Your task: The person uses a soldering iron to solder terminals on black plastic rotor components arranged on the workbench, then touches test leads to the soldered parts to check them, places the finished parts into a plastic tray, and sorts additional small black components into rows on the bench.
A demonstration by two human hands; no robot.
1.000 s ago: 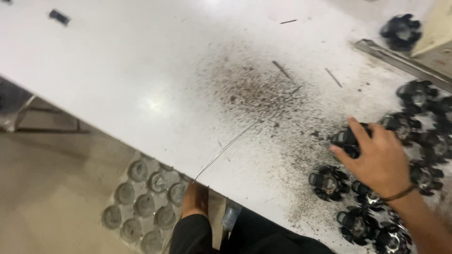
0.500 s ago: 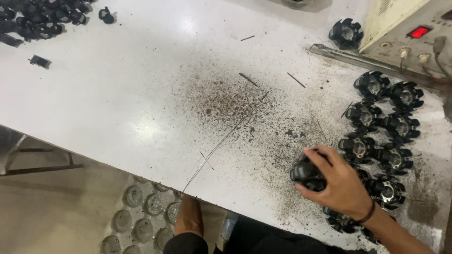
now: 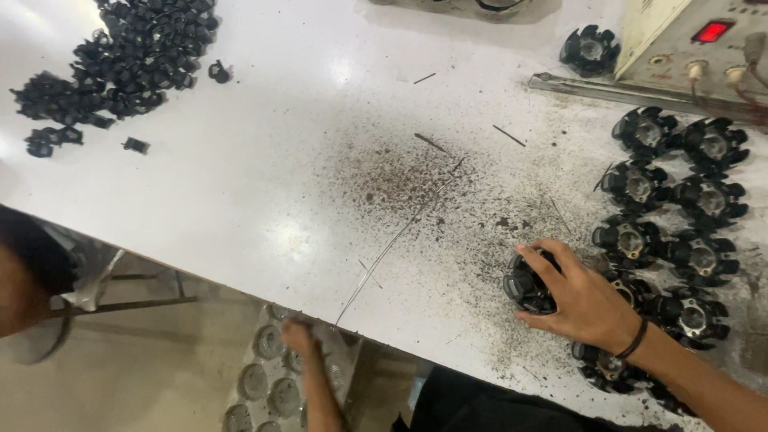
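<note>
My right hand [image 3: 584, 300] is closed over a black round finned part [image 3: 524, 290] that rests on the white table [image 3: 264, 184] near its front edge, at the left side of a cluster of like parts [image 3: 680, 200]. A dark band circles that wrist. My left hand [image 3: 298, 334] is below the table edge and blurred, just above a tray of grey round pieces [image 3: 268, 384] on the floor. Its fingers cannot be made out.
Dark filings [image 3: 400, 176] and thin metal slivers litter the table's middle. A heap of small black pieces [image 3: 136, 48] lies far left. A beige box with a red light [image 3: 704, 40], a metal bar [image 3: 640, 92] and a lone black part [image 3: 590, 48] sit far right.
The view has swung toward the table's far side, bringing in the heap and the box. My right hand has drawn the black part a little away from the cluster. My left hand stays under the table.
</note>
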